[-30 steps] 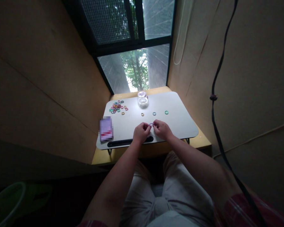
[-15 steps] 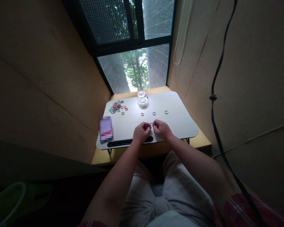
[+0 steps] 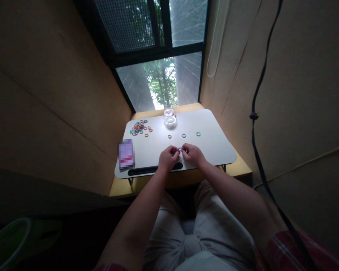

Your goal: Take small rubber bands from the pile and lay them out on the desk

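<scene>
Between my two hands, above the white lap table (image 3: 214,150), small purple and pink bands (image 3: 180,149) are pinched at the fingertips. My left hand (image 3: 169,157) is closed on them from the left, my right hand (image 3: 192,153) from the right. Beyond the hands lie a yellow band (image 3: 170,136), a blue band (image 3: 184,135) and a green band (image 3: 198,134), spaced apart in a row. A heap of coloured bands (image 3: 138,128) lies at the table's far left, with another yellow band (image 3: 146,135) beside it.
A clear round container (image 3: 170,119) stands at the table's back edge. A phone-like object with a blurred purple face (image 3: 126,153) lies at the left, near a black slot (image 3: 144,171) along the front edge. A black cable (image 3: 255,150) hangs at the right.
The fingertips have shifted slightly around the bands, and more of the pink one shows between them. The other things lie as before.
</scene>
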The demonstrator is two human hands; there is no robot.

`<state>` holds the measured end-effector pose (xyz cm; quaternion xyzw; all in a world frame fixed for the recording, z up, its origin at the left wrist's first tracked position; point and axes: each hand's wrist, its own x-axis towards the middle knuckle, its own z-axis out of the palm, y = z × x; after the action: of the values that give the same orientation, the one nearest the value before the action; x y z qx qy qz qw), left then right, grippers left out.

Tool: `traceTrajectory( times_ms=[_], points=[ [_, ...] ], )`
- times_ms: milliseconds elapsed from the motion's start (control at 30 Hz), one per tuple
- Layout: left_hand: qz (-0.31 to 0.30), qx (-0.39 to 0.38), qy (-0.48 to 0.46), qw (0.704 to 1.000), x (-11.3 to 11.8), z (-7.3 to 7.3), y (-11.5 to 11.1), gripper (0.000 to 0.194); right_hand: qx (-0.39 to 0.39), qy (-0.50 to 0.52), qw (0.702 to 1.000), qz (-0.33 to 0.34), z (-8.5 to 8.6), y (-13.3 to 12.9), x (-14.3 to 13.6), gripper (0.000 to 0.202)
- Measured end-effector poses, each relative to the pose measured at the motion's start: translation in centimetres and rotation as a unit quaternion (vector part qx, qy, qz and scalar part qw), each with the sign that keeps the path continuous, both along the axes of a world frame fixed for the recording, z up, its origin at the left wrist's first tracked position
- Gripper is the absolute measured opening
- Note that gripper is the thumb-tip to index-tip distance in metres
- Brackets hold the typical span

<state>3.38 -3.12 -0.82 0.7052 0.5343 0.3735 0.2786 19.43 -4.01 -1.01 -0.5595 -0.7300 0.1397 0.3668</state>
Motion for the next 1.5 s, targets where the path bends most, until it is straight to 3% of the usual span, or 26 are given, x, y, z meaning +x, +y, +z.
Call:
traceTrajectory(
  times_ms=[1033,1500],
  points=[
    [-0.002,-0.014,-0.02,1.0,-0.2,-0.14,0.33,0.029,0.001,0.0,1.0,-0.003,0.01,-0.06,-0.01,0.011],
    [0.02,0.006,-0.029,0.999,-0.15,-0.04,0.21,0.022,0.004,0.001,1.0,-0.001,0.04,-0.08,-0.1,0.012]
  ],
)
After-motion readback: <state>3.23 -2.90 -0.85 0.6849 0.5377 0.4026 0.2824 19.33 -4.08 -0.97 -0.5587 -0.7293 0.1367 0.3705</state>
